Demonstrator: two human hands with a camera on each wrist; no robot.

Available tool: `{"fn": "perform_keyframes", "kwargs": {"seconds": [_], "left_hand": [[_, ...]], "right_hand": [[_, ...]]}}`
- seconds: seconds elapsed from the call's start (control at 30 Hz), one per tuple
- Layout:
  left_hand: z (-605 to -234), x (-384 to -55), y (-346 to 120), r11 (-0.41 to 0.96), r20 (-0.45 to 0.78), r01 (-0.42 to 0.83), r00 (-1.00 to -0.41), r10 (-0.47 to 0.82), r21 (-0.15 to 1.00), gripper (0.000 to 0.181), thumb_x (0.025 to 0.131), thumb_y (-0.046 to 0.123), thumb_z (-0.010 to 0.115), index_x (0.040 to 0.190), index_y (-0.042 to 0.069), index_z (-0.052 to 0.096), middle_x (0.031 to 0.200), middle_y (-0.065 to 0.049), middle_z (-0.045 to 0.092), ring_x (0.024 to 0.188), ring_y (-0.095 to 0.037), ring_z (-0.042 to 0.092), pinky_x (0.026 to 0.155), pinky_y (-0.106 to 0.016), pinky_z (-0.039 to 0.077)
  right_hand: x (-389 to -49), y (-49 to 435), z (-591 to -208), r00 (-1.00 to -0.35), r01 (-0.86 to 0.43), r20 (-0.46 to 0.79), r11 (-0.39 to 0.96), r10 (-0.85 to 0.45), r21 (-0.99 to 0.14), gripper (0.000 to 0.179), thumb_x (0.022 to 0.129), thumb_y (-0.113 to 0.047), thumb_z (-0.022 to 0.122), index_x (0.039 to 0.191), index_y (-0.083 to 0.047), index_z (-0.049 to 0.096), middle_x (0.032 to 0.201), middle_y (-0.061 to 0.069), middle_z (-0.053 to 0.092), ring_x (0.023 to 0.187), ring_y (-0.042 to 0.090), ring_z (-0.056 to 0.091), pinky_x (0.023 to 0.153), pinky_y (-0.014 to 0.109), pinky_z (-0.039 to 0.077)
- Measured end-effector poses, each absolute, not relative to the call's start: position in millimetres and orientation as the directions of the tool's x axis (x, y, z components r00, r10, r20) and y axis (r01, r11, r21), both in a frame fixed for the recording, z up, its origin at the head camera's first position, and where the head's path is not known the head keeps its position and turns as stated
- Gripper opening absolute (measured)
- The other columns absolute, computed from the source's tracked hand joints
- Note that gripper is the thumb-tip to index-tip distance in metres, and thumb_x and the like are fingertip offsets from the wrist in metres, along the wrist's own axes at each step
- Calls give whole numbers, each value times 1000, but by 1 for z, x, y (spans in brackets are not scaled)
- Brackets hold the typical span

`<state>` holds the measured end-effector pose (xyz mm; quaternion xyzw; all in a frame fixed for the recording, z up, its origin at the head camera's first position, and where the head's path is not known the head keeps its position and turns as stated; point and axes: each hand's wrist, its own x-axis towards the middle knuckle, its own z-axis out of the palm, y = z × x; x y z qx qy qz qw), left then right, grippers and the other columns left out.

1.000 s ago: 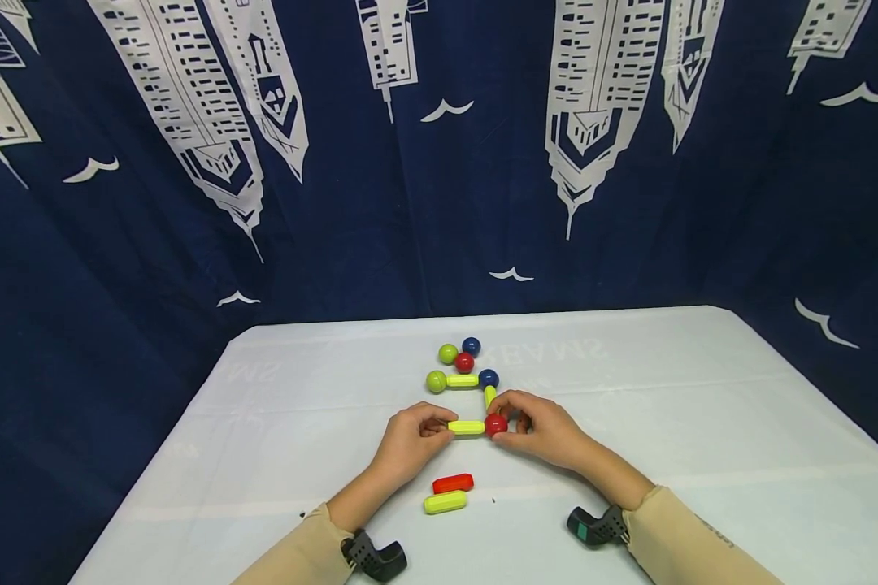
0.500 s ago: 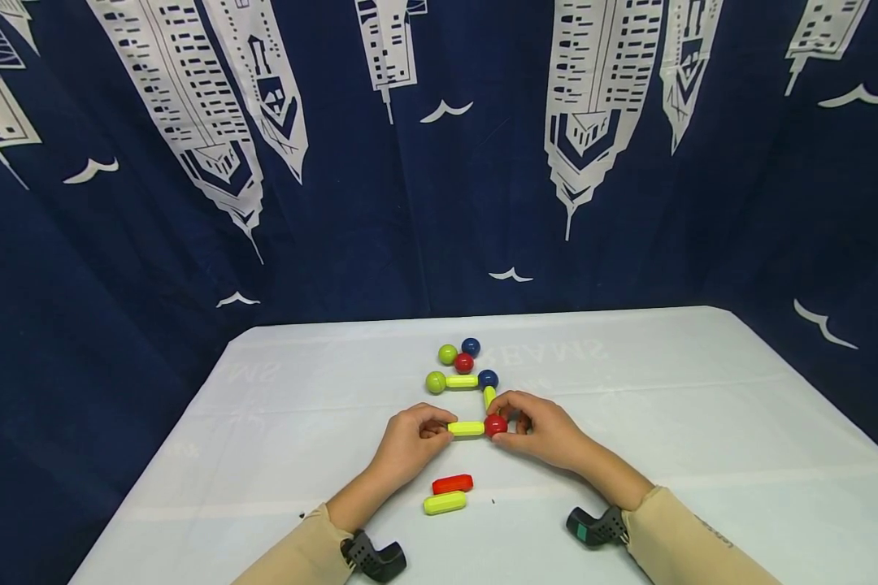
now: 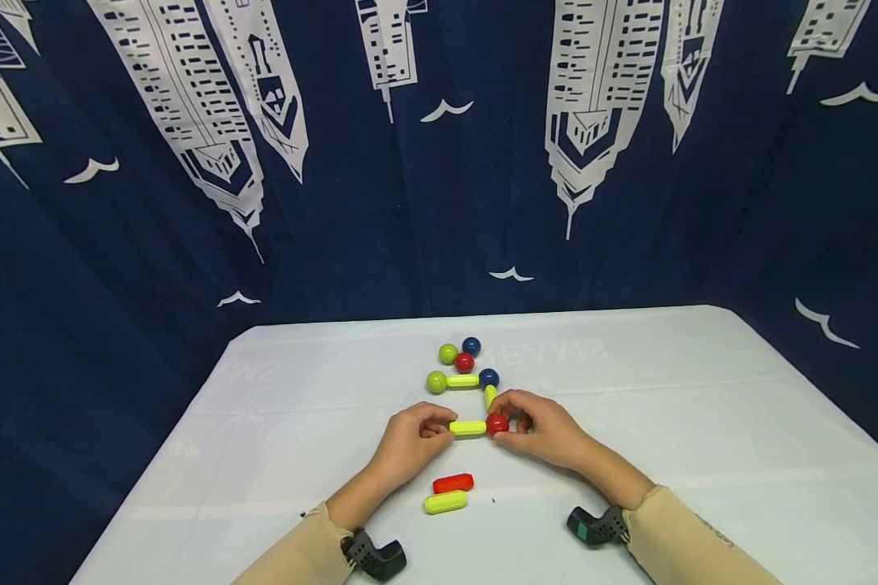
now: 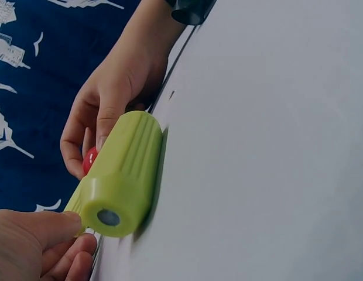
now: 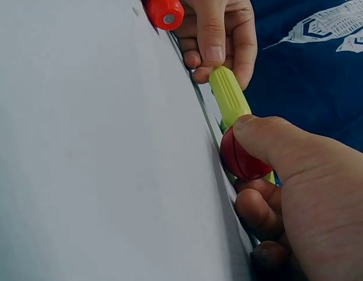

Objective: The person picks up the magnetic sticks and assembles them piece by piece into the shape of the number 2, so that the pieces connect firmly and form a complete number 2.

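Note:
In the head view, my left hand pinches the free end of a yellow-green magnetic stick. The stick's other end meets a red ball, which my right hand grips between thumb and fingers. From that ball a second yellow-green stick, partly behind my right fingers, runs back to a dark blue ball. A third stick links the blue ball to a lime-green ball. The right wrist view shows my thumb over the red ball, against the stick.
Loose lime-green, blue and red balls cluster behind the joined pieces. A red stick and a yellow-green stick lie between my forearms on the white table. A dark blue printed curtain hangs behind.

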<state>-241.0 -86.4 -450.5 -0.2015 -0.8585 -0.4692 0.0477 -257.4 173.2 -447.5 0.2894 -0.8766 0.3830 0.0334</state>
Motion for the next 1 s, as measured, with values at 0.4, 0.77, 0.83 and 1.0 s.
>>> {"fn": "perform_keyframes", "kwargs": {"seconds": [0.4,0.77,0.83,1.0], "left_hand": [[-446,-246,-91,410,207,324,-930,305,852,21,93,9,75,113,4,74,99,-5,73,82,-10,66,72,-19,55],[-419,-272,-103,455,157,212,-975,156,865,15,98,14,67,109,7,74,85,-2,59,69,-14,49,58,-22,40],[-415,-283,-101,444,154,198,-979,133,874,18,98,14,67,112,6,73,91,-4,61,73,-14,51,62,-24,42],[-411,-314,-99,421,149,169,-985,82,891,25,97,15,68,121,6,70,109,-10,68,92,-20,59,74,-26,46]], "right_hand": [[-259,177,-449,-829,-529,282,513,-483,-676,30,88,-17,82,114,-20,67,96,-5,65,72,8,55,67,23,49],[-259,177,-446,-818,-540,289,489,-497,-685,31,87,-13,83,113,-18,67,95,-3,65,73,8,54,66,23,48],[-259,178,-446,-820,-534,281,490,-498,-689,31,87,-13,83,113,-17,67,96,-2,65,73,9,54,66,22,48],[-260,178,-447,-821,-530,276,487,-500,-694,31,87,-14,83,114,-18,67,96,-3,65,73,9,55,66,22,49]]}}
